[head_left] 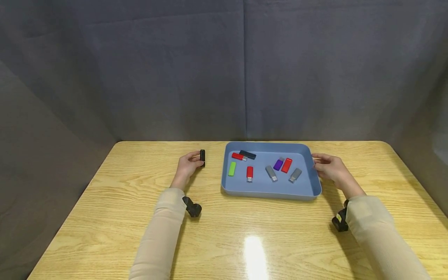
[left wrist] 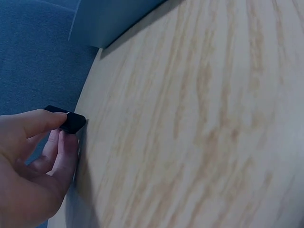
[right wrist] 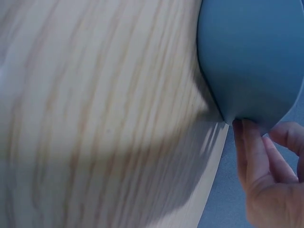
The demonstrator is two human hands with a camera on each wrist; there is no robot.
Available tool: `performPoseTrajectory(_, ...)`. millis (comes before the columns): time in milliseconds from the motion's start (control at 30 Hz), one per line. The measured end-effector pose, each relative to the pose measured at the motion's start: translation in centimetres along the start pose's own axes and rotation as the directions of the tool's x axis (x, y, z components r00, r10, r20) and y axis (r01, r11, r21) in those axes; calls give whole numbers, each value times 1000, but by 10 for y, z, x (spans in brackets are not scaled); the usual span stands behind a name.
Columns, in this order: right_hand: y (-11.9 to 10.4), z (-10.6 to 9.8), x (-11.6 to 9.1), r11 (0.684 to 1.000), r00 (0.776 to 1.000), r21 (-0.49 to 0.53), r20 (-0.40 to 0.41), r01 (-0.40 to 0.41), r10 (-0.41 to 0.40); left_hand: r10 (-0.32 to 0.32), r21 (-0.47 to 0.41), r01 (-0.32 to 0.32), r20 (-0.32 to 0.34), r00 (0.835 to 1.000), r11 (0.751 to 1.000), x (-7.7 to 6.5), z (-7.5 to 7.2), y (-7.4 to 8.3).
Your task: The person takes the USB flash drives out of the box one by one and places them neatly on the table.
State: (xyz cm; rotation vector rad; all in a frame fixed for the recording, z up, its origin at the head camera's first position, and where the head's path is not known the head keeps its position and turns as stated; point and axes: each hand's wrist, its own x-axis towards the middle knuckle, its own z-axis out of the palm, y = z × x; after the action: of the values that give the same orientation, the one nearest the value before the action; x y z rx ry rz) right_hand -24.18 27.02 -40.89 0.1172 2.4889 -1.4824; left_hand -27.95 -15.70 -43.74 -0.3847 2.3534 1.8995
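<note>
My left hand (head_left: pixel 186 166) pinches a black USB stick (head_left: pixel 202 158) between thumb and fingertips, holding it upright to the left of the tray. The left wrist view shows the same stick (left wrist: pixel 72 122) close to the tabletop. A blue-grey tray (head_left: pixel 271 193) holds several USB sticks, including a green one (head_left: pixel 232 169), a purple one (head_left: pixel 278 164) and a black one (head_left: pixel 247 154). At the tray's right end, my right hand (head_left: pixel 332 169) touches the outer wall with fairly straight fingers (right wrist: pixel 254 154); its thumb lies near the rim.
The wooden table (head_left: pixel 105 217) runs up to a dark grey curtain (head_left: pixel 175 77) behind the tray, with grey cloth at both sides. A black wrist camera (head_left: pixel 192 207) sits by the left sleeve, another (head_left: pixel 340 221) by the right.
</note>
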Motion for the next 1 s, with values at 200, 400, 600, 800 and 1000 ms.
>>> performPoseTrajectory(200, 1, -1, 1, 1000, 1000, 12, 6, -2, 2, 39, 54, -38, -18, 999, 998, 1, 4, -2)
performPoseTrajectory(400, 2, -1, 2, 999, 1000, 48, -1, 6, -6, 76, 89, -72, -48, 996, 993, 0, 8, -2)
performPoseTrajectory(600, 9, -3, 8, 997, 1000, 75, -4, -24, 24, 80, 86, -75, -54, 995, 993, -1, 9, -2)
performPoseTrajectory(800, 4, -1, 3, 999, 1000, 45, 9, -21, 21, 87, 86, -82, -52, 995, 993, 0, 10, -2)
performPoseTrajectory(1000, 1, 0, 1, 999, 1000, 32, 7, -18, 18, 111, 124, -103, -64, 992, 987, -2, 11, -2)
